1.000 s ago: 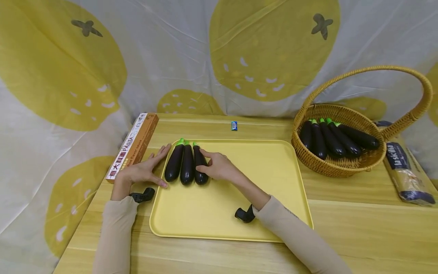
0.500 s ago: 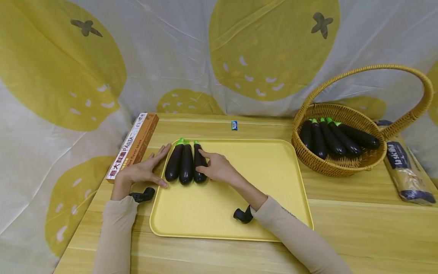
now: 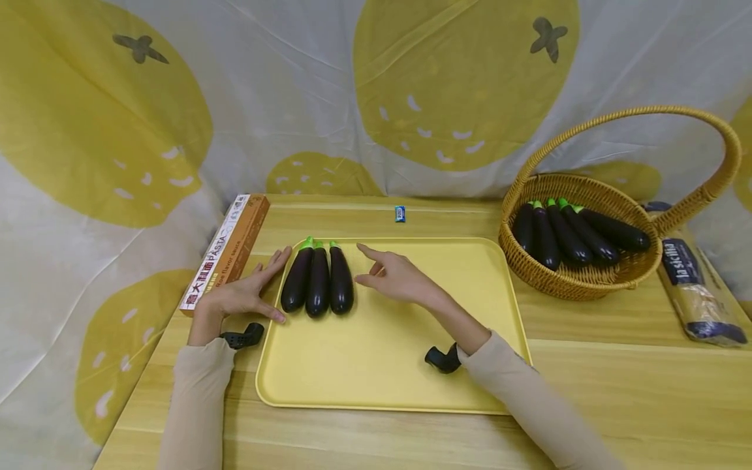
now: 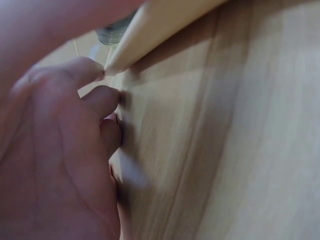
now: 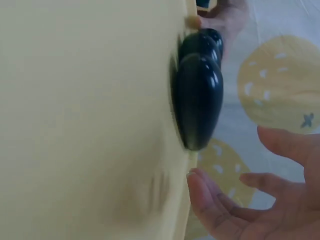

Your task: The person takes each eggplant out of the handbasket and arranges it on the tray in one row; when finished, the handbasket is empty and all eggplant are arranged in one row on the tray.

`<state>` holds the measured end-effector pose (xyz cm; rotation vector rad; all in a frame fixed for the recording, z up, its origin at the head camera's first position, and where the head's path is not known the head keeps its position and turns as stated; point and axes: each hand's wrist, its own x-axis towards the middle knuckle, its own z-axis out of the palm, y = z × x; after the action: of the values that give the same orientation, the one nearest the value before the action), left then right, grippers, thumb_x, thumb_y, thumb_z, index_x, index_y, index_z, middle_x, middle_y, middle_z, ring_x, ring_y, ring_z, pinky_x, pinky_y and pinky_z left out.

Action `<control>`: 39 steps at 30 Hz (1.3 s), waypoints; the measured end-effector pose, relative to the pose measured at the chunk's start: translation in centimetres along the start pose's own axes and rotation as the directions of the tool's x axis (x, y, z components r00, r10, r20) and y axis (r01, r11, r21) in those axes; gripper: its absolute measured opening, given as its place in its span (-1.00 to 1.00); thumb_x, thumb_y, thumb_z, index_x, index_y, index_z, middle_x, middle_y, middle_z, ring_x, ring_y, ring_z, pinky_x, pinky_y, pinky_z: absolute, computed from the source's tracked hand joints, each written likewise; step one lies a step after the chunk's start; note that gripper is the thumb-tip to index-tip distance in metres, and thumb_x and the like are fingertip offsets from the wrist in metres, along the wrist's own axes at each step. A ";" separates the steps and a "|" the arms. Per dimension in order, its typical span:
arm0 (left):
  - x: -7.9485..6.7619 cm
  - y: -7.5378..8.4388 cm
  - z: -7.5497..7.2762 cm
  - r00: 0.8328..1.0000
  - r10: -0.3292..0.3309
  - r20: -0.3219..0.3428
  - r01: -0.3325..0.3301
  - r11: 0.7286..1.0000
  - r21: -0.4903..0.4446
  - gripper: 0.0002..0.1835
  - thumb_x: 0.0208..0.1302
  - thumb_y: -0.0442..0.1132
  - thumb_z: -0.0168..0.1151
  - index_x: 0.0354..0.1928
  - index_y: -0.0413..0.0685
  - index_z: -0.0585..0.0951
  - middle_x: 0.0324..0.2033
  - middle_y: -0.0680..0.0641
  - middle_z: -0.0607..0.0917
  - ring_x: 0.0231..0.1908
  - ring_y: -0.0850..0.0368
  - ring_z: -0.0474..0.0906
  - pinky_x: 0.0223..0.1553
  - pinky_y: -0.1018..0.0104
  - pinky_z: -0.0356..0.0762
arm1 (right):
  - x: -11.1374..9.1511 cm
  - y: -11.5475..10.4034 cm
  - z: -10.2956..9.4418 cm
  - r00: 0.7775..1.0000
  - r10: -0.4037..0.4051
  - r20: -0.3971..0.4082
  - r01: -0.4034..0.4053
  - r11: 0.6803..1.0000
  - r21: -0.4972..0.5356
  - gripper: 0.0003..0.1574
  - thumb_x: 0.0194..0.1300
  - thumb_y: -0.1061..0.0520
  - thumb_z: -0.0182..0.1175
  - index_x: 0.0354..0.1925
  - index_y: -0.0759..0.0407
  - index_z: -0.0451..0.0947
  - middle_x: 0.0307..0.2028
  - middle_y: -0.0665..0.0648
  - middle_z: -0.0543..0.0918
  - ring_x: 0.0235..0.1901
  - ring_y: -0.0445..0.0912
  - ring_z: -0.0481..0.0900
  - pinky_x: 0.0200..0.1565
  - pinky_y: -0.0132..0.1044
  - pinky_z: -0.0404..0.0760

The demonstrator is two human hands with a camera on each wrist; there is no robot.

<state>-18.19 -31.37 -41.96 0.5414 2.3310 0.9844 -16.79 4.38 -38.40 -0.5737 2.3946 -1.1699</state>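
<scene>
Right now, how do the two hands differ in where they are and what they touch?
The left hand lies flat on the table at the tray's left edge, fingers straight along its rim; the right hand is over the tray. The left hand is beside the leftmost eggplant; the right hand is apart from the rightmost eggplant, touching none. Both are open and hold nothing.
</scene>
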 end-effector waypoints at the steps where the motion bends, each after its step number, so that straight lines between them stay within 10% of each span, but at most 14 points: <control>1: 0.0 0.0 0.0 1.000 -0.005 -0.001 0.005 1.000 0.003 0.50 0.00 -0.09 0.67 0.68 0.15 -0.36 0.62 -0.26 -0.52 0.47 -0.65 -0.71 0.35 -0.68 -0.52 | -0.5 0.3 -0.8 1.000 -0.009 -0.008 0.009 1.000 -0.014 -0.10 0.53 -0.09 0.19 0.65 -0.05 0.06 0.07 0.25 0.66 0.01 0.02 0.68 -0.10 -0.19 0.69; 12: -0.3 0.1 -0.1 1.000 -0.013 0.002 0.013 1.000 0.014 0.50 0.02 -0.08 0.66 0.67 0.12 -0.38 0.61 -0.28 -0.52 0.46 -0.69 -0.68 0.33 -0.71 -0.46 | -9.3 4.5 -11.4 0.992 -0.032 -0.124 0.024 0.997 -0.067 -0.23 0.57 -0.13 0.14 0.60 -0.09 0.20 0.32 0.26 0.55 0.27 0.07 0.55 0.24 0.11 0.59; 23: -0.2 0.1 -0.1 0.999 0.035 0.011 -0.035 0.999 0.006 0.48 0.04 -0.14 0.64 0.67 0.08 -0.38 0.61 -0.31 -0.52 0.49 -0.60 -0.71 0.36 -0.65 -0.56 | -16.1 11.0 -19.5 0.938 0.124 -0.325 -0.172 0.977 -0.124 -0.21 0.59 -0.12 0.10 0.63 -0.05 0.13 0.42 0.34 0.45 0.06 -0.51 0.48 -0.09 -0.76 0.44; 29: -0.3 0.1 0.0 1.000 0.022 0.006 -0.022 1.000 -0.013 0.49 0.03 -0.14 0.65 0.67 0.09 -0.38 0.60 -0.31 -0.53 0.49 -0.59 -0.72 0.37 -0.64 -0.59 | -16.8 14.2 -22.5 0.907 0.163 -0.389 -0.234 0.961 -0.144 -0.14 0.58 -0.17 0.09 0.65 0.02 0.07 0.59 0.42 0.11 0.48 0.46 0.15 0.27 0.29 0.38; 33: -0.4 0.2 -0.1 1.000 0.011 0.007 -0.011 1.000 0.004 0.49 0.04 -0.13 0.65 0.67 0.10 -0.39 0.60 -0.31 -0.53 0.47 -0.67 -0.69 0.34 -0.69 -0.51 | -16.9 15.8 -24.1 0.892 0.175 -0.417 -0.294 0.926 -0.239 -0.14 0.59 -0.18 0.06 0.63 0.11 0.10 0.58 0.52 0.03 -0.32 0.18 0.62 -0.17 0.09 0.51; 36: -0.3 0.3 -0.1 1.000 0.001 0.009 -0.001 1.000 0.011 0.49 0.04 -0.11 0.65 0.67 0.12 -0.39 0.61 -0.30 -0.53 0.46 -0.70 -0.67 0.33 -0.71 -0.47 | -16.9 16.8 -24.9 0.883 0.218 -0.417 -0.351 0.895 -0.276 -0.13 0.60 -0.21 0.02 0.62 0.17 0.09 0.54 0.63 0.01 -0.75 -0.16 0.07 -0.50 -0.20 0.29; 39: -0.2 0.3 -0.1 1.000 -0.003 0.010 0.003 1.000 0.022 0.50 0.03 -0.10 0.65 0.67 0.13 -0.39 0.61 -0.30 -0.52 0.47 -0.69 -0.66 0.34 -0.70 -0.47 | -16.7 17.8 -25.2 0.870 0.275 -0.409 -0.400 0.878 -0.263 -0.15 0.61 -0.17 0.01 0.60 0.24 0.09 0.14 0.61 0.59 -0.77 -0.20 0.07 -0.62 -0.23 0.27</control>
<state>-18.04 -31.38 -41.62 0.5504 2.3358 0.9538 -19.44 39.25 -35.55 -0.0068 2.8875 -0.7570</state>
